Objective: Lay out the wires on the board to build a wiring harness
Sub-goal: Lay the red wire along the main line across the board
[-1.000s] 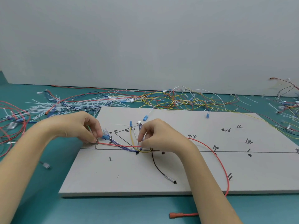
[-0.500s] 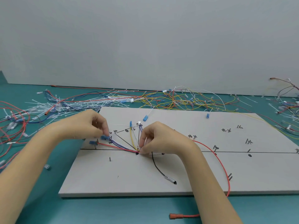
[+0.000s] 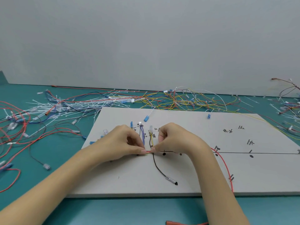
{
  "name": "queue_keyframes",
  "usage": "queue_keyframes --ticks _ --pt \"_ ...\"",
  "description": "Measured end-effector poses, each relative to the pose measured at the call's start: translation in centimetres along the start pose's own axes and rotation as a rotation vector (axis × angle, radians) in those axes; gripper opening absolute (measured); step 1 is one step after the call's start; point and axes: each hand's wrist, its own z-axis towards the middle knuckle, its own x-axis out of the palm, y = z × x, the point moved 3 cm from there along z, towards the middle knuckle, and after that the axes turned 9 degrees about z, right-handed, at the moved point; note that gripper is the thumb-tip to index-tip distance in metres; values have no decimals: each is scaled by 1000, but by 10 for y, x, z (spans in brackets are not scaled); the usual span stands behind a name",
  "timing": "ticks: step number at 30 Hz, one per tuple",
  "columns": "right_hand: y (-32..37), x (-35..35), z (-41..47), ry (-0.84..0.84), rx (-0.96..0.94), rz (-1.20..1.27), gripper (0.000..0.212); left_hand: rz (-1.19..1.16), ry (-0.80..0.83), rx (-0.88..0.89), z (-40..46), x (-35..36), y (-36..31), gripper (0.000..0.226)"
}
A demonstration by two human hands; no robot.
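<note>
On the grey board (image 3: 186, 168), which lies toward the counter's (image 3: 113, 210) near edge, the left hand (image 3: 120, 143) and right hand (image 3: 175, 140) pinch a short bundle of wires (image 3: 148, 152) between thumbs and fingers, just left of the board's middle. A black wire (image 3: 158, 168) trails from the pinch toward the board's near edge, while loose wires and white cable ties (image 3: 73, 106) litter the counter's far side.

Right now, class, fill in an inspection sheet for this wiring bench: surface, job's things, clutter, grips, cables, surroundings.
Surface: teal table, grey board lying flat on it.
Job's things: wire bundle on the board's drawn line; black wire trailing toward the near edge.
Clutter: white cable ties heaped beyond the board.
Grips: left hand and right hand pinch the bundle, thumbs nearly touching.
Cables: loose red wires left; yellow tangle behind.
Surroundings: plain grey wall.
</note>
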Motion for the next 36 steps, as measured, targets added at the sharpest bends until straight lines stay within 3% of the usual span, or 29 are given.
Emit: queue_keyframes --ticks 7,18,24,31,36 --pt "-18 -25 -13 27 114 -14 34 60 -51 -39 1 1 2 16" --pt "-37 -50 -27 37 315 -102 12 135 -49 31 -4 11 -21 37" --pt "-31 -45 -21 -65 156 -152 10 85 -13 -4 -4 16 -24 34" --pt "-40 -34 -27 -186 69 -67 22 124 -62 -56 0 24 -29 39" --pt "-42 -24 -31 -311 23 8 32 134 -123 -15 -2 27 -32 20"
